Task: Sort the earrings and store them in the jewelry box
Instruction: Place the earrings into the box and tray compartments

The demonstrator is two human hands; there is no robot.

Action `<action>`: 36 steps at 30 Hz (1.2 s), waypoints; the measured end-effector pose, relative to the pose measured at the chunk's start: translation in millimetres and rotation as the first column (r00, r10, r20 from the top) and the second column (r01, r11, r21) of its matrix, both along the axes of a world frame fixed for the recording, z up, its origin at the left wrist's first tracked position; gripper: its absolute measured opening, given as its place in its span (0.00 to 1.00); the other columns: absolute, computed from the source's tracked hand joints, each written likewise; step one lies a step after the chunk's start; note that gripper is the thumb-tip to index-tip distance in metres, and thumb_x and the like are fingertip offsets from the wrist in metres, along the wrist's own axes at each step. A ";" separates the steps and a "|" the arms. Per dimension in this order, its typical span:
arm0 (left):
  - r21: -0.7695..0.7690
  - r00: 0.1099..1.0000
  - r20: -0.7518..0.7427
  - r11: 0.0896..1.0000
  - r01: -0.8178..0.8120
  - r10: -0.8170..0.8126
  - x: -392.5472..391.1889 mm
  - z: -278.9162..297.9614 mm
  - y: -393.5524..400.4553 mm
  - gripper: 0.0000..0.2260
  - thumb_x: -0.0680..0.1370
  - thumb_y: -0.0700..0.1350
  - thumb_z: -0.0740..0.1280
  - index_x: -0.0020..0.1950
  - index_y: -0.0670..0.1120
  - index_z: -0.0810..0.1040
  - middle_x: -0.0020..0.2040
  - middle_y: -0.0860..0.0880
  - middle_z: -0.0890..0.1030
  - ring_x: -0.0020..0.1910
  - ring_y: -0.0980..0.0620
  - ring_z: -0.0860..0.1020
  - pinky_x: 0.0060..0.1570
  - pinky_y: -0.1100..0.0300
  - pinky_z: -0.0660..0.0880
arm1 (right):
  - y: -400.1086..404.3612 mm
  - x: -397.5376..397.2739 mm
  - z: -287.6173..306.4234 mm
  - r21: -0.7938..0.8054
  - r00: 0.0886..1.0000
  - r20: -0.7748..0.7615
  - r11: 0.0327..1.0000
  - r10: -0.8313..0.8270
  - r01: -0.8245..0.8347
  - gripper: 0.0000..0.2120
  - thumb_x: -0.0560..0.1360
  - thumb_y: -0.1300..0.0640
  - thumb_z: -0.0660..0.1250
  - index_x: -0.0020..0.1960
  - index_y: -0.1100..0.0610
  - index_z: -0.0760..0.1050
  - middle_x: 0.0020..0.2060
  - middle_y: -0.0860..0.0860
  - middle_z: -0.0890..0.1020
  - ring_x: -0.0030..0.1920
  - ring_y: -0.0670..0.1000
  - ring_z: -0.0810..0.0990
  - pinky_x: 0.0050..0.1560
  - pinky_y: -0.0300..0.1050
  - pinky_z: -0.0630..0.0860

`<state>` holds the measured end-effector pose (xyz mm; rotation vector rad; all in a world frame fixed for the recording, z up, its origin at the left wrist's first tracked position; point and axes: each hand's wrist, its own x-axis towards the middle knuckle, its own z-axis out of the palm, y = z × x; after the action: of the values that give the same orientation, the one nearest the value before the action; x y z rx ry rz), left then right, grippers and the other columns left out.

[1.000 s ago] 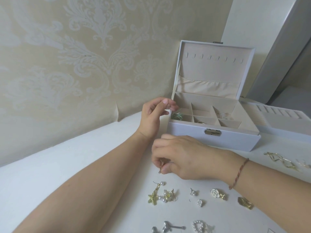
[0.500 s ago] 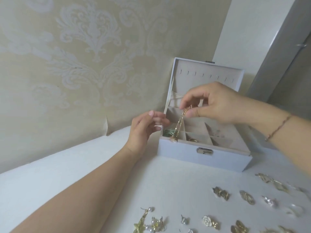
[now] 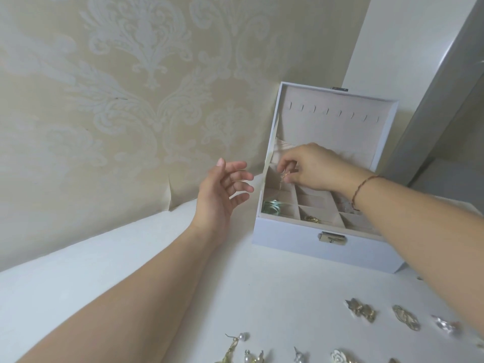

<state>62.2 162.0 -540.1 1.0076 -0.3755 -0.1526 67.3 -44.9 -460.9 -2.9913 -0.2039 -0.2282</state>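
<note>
Slim gold earring (image 3: 283, 178) — dangling, pinched

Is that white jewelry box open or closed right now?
Open. The white jewelry box has its lid standing upright, so the divided compartments show, and the right hand reaches inside.

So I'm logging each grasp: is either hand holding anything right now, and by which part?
The right hand pinches a gold earring by its top end, over the back of the box. The left hand holds nothing.
</note>
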 end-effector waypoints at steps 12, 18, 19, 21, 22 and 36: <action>0.097 0.997 0.026 0.993 -0.069 0.067 -2.6 -0.7 -3.7 0.20 0.75 0.59 0.58 0.49 0.47 0.82 0.48 0.48 0.80 0.40 0.50 0.76 0.47 0.54 0.70 | 0.3 -14.4 0.8 0.122 0.992 0.113 0.992 -0.048 0.034 0.06 0.72 0.55 0.72 0.44 0.43 0.81 0.40 0.40 0.83 0.44 0.42 0.80 0.52 0.46 0.77; 0.106 0.996 0.033 0.991 -0.083 0.080 -2.5 -1.6 -3.0 0.20 0.75 0.60 0.58 0.50 0.47 0.82 0.50 0.47 0.79 0.39 0.49 0.76 0.47 0.54 0.69 | 25.4 -47.8 -3.3 0.137 0.978 -0.054 0.972 0.201 -0.192 0.11 0.73 0.53 0.73 0.55 0.46 0.81 0.36 0.30 0.78 0.35 0.28 0.73 0.40 0.26 0.65; 0.111 0.996 0.036 0.990 -0.082 0.079 -2.7 -1.8 -3.2 0.20 0.75 0.60 0.58 0.50 0.47 0.82 0.50 0.47 0.79 0.39 0.49 0.76 0.47 0.54 0.69 | 25.5 -48.4 -6.5 0.126 0.981 -0.010 0.974 0.191 -0.189 0.12 0.72 0.52 0.74 0.55 0.45 0.81 0.37 0.31 0.79 0.37 0.30 0.74 0.43 0.29 0.67; 0.120 0.996 0.043 0.990 -0.080 0.075 -2.5 -2.0 -2.9 0.20 0.75 0.60 0.58 0.50 0.47 0.82 0.50 0.47 0.79 0.40 0.49 0.76 0.48 0.54 0.69 | 24.2 -50.6 -10.1 0.197 0.990 0.055 0.971 0.129 -0.137 0.11 0.71 0.52 0.75 0.52 0.46 0.82 0.33 0.32 0.79 0.34 0.32 0.74 0.41 0.32 0.68; 0.124 0.996 0.046 0.989 -0.079 0.074 -2.3 -2.1 -2.6 0.20 0.75 0.60 0.58 0.50 0.47 0.82 0.51 0.47 0.79 0.40 0.49 0.76 0.48 0.54 0.69 | 24.4 -53.3 -12.0 0.259 0.994 0.044 0.960 0.096 -0.104 0.09 0.71 0.53 0.75 0.51 0.47 0.82 0.27 0.33 0.78 0.30 0.32 0.73 0.36 0.30 0.66; 0.189 0.994 0.100 0.981 -0.054 0.035 -1.0 -4.0 -2.8 0.22 0.71 0.62 0.62 0.51 0.47 0.81 0.48 0.49 0.80 0.39 0.50 0.76 0.46 0.54 0.69 | 14.9 -55.9 -16.5 0.312 0.935 -0.321 0.949 0.151 -0.047 0.06 0.74 0.57 0.72 0.46 0.47 0.85 0.36 0.40 0.85 0.35 0.38 0.79 0.38 0.32 0.74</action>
<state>61.2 159.1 -544.1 1.2152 -0.4316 -0.1011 11.4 -30.0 -477.5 -2.6507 -0.2563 0.2506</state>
